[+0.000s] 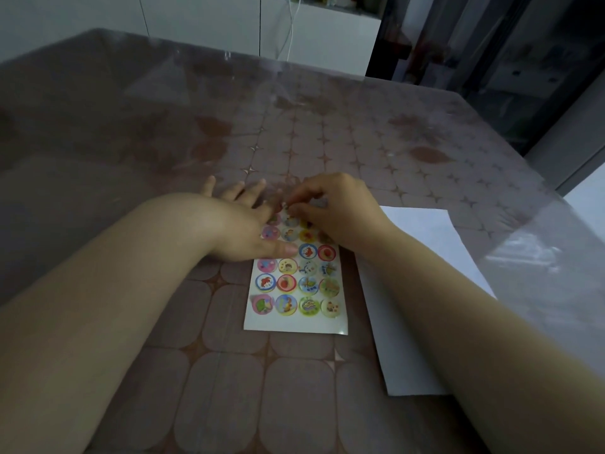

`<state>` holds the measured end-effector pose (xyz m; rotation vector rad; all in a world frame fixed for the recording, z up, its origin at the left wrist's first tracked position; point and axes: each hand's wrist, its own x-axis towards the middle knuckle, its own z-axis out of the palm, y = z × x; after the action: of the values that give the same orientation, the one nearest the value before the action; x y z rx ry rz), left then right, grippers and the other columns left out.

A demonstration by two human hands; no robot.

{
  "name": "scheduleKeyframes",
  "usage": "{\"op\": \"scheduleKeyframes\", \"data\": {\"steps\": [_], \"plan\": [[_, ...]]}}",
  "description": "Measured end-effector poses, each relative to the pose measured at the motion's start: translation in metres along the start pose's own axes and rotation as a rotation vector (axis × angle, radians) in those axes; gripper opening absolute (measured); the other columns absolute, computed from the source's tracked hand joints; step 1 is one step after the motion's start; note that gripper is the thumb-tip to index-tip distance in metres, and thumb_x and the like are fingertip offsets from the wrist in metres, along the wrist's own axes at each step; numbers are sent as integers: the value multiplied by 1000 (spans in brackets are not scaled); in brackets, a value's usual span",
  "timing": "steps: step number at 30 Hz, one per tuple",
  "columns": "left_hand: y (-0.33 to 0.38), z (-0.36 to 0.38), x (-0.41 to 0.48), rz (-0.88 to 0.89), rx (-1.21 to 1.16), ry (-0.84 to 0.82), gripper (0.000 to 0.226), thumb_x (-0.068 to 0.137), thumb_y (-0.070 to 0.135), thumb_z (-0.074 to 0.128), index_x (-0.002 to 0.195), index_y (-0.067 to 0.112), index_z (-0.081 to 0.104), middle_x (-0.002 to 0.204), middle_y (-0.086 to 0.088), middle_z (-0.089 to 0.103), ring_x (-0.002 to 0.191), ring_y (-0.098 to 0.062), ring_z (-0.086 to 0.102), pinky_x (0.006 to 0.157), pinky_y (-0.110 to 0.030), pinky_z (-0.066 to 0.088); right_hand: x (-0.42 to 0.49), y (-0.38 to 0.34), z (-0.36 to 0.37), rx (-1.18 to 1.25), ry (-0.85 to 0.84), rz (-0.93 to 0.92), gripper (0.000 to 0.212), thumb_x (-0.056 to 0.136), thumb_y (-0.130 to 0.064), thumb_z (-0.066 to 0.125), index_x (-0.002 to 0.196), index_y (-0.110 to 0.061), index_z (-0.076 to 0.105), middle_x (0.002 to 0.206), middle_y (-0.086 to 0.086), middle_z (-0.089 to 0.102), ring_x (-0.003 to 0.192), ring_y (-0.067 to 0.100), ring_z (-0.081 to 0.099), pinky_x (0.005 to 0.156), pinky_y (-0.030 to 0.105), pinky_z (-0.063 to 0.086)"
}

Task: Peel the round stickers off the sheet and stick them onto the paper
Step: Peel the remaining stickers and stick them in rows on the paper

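A white sticker sheet point(296, 324) with rows of colourful round stickers lies on the table in front of me. My left hand point(244, 229) lies flat on the sheet's upper left part, fingers spread, thumb across the third row. My right hand point(337, 211) hovers over the sheet's top edge, its thumb and forefinger pinched on a small sticker point(285, 204) at the top row. A plain white paper point(422, 244) lies to the right of the sheet, partly under my right forearm.
The table point(229, 388) wears a brownish patterned cloth under a clear plastic cover. Its right edge runs diagonally past the paper. White cabinets point(327, 34) and a hanging cable stand beyond the far edge.
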<state>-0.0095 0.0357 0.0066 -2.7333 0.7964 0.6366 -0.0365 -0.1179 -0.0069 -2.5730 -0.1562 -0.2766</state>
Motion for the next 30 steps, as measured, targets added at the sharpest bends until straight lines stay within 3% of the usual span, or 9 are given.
{"op": "scheduleKeyframes", "data": {"steps": [7,9,11,13,16,19,21,26,30], "plan": [[1,-1,-1,-8,6,10,91,77,75,23,145,29,-17,155,-1,-23,144,-23,-13,112,-52,-11,2,4,-15,153,38,109,2,78,-24,69,80,-24,70,78,-9,67,78,7,61,83,33,51],[1,-1,-1,-5,-9,30,92,77,74,26,145,30,-16,155,-1,-20,144,-23,-11,112,-53,-10,4,7,-42,230,23,190,9,76,-23,72,84,-19,72,82,0,71,70,8,61,73,20,51],[1,-2,0,7,-35,69,93,76,74,30,146,29,-12,157,0,-14,145,-23,-8,113,-53,-9,3,19,-78,90,-4,261,15,74,-28,73,88,-22,72,84,-5,68,67,-3,56,59,0,41],[1,-3,2,27,-77,120,95,74,74,34,147,28,-8,157,-1,-8,145,-23,-4,114,-52,-9,-2,39,-106,-74,-26,366,20,74,-31,72,94,-26,72,97,-8,67,79,-1,56,70,3,38],[0,-1,5,46,-129,169,98,71,75,34,147,29,-8,157,2,-7,145,-21,-5,115,-50,-8,-23,65,-110,-37,-32,497,20,74,-29,73,93,-24,72,125,-5,59,104,13,55,91,21,36],[1,0,6,62,-158,169,99,63,78,26,145,36,-10,157,4,-13,144,-21,-10,115,-49,-9,-44,76,-91,115,-27,542,14,74,-26,73,86,-20,73,91,-1,68,74,5,58,69,14,42],[2,0,5,72,-158,152,97,58,77,21,143,43,-9,156,4,-16,144,-22,-11,114,-50,-9,-48,80,-82,185,49,561,10,73,-26,74,81,-21,73,76,-2,67,67,9,58,67,19,46],[1,0,4,79,-133,161,94,54,76,16,142,48,-2,156,4,-16,144,-20,-13,114,-49,-11,-47,78,-74,207,95,558,8,73,-23,75,78,-18,72,64,-6,61,50,1,51,43,3,36],[3,0,4,86,-115,175,95,56,74,16,144,44,-1,157,4,-13,144,-20,-12,114,-49,-11,-47,78,-72,200,82,543,6,72,-23,76,73,-19,72,62,-9,60,51,1,49,41,1,35]]}}
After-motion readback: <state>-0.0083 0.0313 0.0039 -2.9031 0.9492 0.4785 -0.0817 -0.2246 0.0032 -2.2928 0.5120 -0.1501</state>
